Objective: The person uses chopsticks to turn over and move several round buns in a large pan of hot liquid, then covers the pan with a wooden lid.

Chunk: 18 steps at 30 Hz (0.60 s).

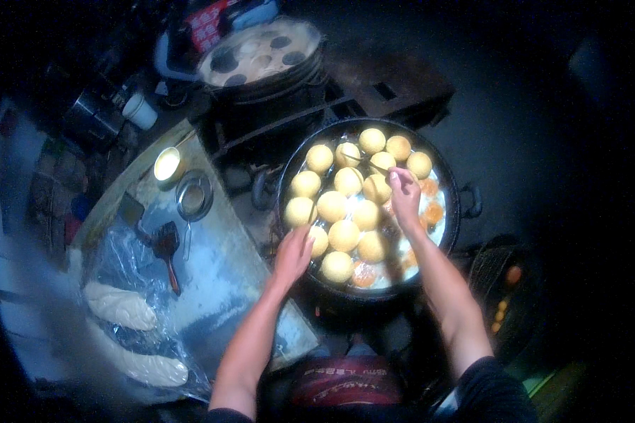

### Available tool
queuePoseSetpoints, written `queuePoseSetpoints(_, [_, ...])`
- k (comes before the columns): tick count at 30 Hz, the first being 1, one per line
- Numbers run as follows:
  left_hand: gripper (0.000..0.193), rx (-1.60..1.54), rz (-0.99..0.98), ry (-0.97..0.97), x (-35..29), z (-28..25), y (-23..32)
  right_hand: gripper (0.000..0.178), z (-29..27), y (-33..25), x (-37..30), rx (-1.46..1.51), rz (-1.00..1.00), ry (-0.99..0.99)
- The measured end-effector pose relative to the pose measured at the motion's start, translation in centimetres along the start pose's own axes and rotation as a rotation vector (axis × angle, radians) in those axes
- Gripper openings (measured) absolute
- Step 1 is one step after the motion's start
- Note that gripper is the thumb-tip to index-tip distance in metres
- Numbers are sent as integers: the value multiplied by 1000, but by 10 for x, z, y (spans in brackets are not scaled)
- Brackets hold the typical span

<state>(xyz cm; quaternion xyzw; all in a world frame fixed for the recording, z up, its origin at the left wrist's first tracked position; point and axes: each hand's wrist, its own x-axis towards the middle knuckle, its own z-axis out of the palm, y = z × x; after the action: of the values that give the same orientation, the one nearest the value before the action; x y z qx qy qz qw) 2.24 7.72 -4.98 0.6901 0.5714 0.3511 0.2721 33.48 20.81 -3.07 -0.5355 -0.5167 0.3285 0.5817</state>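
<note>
A wide black pan (454, 194) with side handles stands in front of me. Round pale-yellow dough balls (343, 235) crowd its left and middle. Toward its right and near side, darker orange pieces (433, 212) sit in foamy, light liquid. My right hand (404, 190) is over the pan's right half, fingers pinched on a thin dark stick (365, 161) that reaches left across the balls. My left hand (293, 255) is at the near-left rim beside a ball, its fingers closed around a thin stick (312, 213) pointing up among the balls.
On the left, a worktop (215, 296) bears a brush (166, 247), a round strainer (193, 195), a small bowl (167, 163) and pale dough slabs (120, 306) on plastic. Beyond the pan stands a round stove top (261, 60) with dark holes. A wire basket (497, 271) is at right.
</note>
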Motion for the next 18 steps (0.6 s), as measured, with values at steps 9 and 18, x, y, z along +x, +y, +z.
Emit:
queuePoseSetpoints(9, [35, 21, 21, 35, -3, -3, 24, 18, -2, 7, 3, 41, 12, 7])
queuePoseSetpoints(18, [39, 39, 4, 116, 14, 1, 8, 19, 5, 18, 10, 205, 91, 28])
